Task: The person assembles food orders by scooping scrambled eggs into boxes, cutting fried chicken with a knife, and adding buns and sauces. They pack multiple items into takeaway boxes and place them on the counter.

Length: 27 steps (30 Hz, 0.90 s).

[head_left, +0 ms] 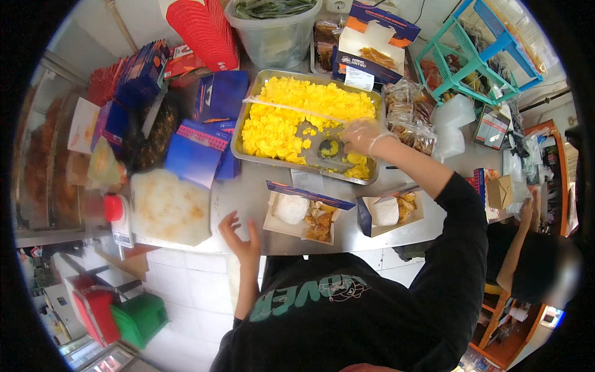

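Note:
My right hand [365, 137], in a clear plastic glove, reaches into the right part of a metal tray [273, 160] of yellow scrambled egg [273, 124]. Its fingers are curled together; what they hold, if anything, is hidden. Just left of them a small round dark thing [328, 147] with some egg in it lies on the bared tray bottom. My left hand [240, 239] is bare, held over the counter's front edge with fingers spread and nothing in them. Beside it stands an open food box [270, 224] with white rice and fried pieces. A second such box [367, 223] is farther right.
Behind the tray are a clear bucket [273, 43] of green leaves and stacked red cartons [201, 34]. A stained white board [172, 208] and blue boxes [193, 152] lie left. Packed brown food [409, 111] and a turquoise rack [462, 71] stand right. Another person's arm [519, 248] shows far right.

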{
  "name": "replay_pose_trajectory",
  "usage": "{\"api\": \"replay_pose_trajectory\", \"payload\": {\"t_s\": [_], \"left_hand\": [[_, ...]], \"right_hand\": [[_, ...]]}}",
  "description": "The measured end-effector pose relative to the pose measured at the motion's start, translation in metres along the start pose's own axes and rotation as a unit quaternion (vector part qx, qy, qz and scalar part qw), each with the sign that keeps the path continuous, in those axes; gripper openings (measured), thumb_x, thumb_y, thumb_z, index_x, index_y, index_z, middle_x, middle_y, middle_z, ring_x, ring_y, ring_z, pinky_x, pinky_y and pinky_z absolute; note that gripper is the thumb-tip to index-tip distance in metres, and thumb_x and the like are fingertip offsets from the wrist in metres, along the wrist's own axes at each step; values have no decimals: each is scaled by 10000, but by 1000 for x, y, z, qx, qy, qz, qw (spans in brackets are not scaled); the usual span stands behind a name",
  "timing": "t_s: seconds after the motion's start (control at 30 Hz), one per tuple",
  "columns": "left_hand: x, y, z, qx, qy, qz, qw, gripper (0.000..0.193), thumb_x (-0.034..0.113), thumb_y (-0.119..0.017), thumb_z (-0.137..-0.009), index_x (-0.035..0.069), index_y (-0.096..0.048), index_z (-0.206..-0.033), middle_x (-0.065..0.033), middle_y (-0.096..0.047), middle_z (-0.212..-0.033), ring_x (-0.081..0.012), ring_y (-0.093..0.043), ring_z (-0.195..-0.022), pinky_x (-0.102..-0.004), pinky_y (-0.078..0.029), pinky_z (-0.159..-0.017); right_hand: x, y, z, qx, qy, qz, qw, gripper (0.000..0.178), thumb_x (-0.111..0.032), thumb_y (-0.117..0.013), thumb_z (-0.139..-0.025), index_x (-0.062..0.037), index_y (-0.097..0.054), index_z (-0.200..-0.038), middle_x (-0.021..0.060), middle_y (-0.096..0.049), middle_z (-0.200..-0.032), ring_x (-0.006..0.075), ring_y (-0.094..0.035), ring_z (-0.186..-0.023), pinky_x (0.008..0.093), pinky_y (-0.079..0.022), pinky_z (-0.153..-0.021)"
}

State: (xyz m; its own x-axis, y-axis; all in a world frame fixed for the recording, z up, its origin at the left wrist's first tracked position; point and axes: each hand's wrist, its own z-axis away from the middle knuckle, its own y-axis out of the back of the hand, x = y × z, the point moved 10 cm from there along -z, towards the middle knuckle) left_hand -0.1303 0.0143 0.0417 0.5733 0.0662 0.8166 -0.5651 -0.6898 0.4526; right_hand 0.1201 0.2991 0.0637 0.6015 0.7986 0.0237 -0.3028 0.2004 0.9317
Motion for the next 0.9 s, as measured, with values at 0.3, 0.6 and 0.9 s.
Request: {"api": "replay_pose_trajectory", "payload": {"t_s": [0.3, 0.6, 0.9], "left_hand": [[-15, 3, -12, -69, -33, -2, 997, 376, 5, -672, -839, 8, -558, -1197, -136, -552, -1147, -242, -557, -960, -331, -485, -768], [-17, 7, -21, -34, -33, 8, 999, 377, 18, -683, -832, 0, -582, -1195, -141, -562, -1109, -254, -560, -925, -335, -481, -750], [-15, 7, -2, -30, -23, 0, 999, 367, 1, -674, -842, 1, -582, -1197, -144, -558, -1118, -253, -558, -927, -334, -481, -757]], "right_hand": [[-20, -22, 66, -3, -85, 66, 994, 127, -105, -588, -864, -74, -710, -879, 135, -724, -885, 280, -731, -779, 404, -582, -579], [15, -47, 75, -113, -104, 73, 985, 373, -71, -553, -900, -75, -572, -1272, 172, -713, -906, 342, -718, -869, 460, -578, -729], [-10, -32, 64, -163, -58, -50, 984, 547, -62, -519, -929, -141, -404, -1457, 214, -692, -1003, 389, -686, -966, 493, -552, -768]]}}
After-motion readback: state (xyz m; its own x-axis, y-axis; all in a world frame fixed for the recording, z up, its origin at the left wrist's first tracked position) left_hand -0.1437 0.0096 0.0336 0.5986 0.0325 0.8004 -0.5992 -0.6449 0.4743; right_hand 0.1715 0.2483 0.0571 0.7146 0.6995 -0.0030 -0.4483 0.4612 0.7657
